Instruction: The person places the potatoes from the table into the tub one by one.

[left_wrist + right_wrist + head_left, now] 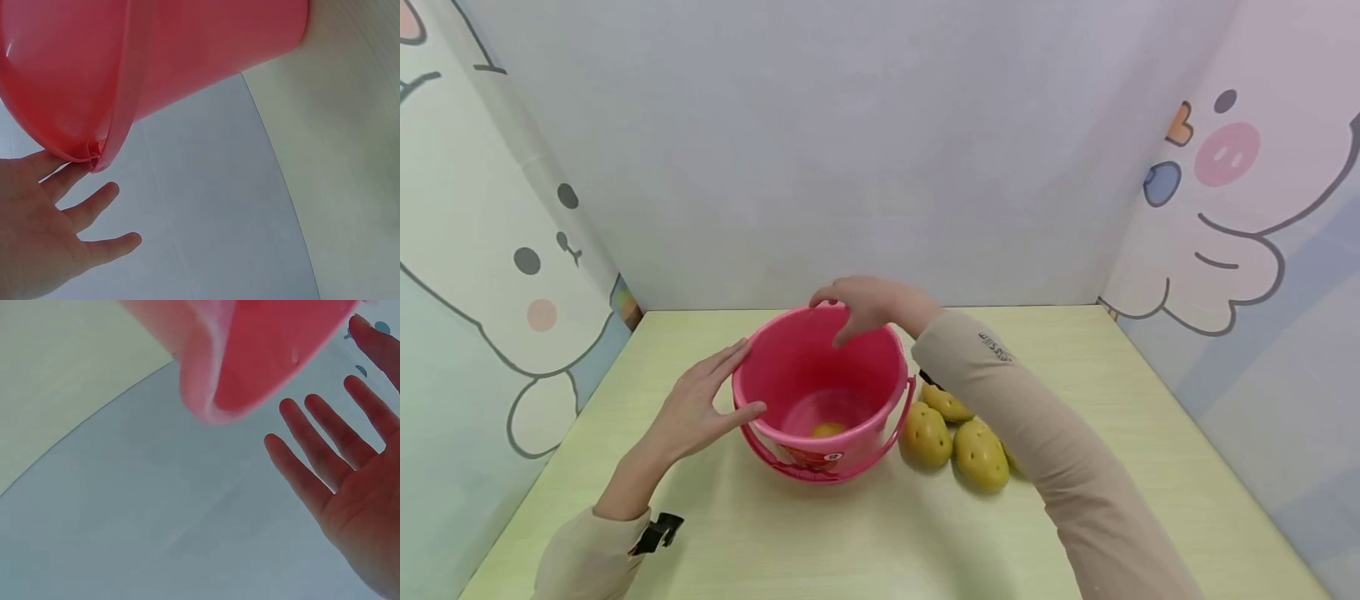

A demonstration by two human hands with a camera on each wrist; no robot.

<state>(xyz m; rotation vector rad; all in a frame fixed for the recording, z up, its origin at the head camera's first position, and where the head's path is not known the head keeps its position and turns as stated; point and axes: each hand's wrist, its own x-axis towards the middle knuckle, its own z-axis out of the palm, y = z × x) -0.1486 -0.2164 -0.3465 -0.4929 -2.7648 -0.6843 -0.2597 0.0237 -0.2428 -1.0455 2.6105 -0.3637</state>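
A pink bucket (805, 354) stands on the table, its handle (850, 473) hanging down at the front. Low inside it shows part of a yellow thing (828, 430), mostly hidden by the front wall. My left hand (700, 408) is at the bucket's left side, fingers spread; in the left wrist view some fingers (70, 177) touch the rim by the handle's joint. Over the back right rim is my right hand (872, 303), holding nothing. Its fingers (310, 445) are spread beside the bucket's rim in the right wrist view.
Several yellow potatoes (927, 437) with dark pits lie on the table right of the bucket, partly hidden by my right sleeve (1037, 417). The pale wooden table (820, 546) is bounded by a plain back wall (880, 167) and side walls with cartoon animals.
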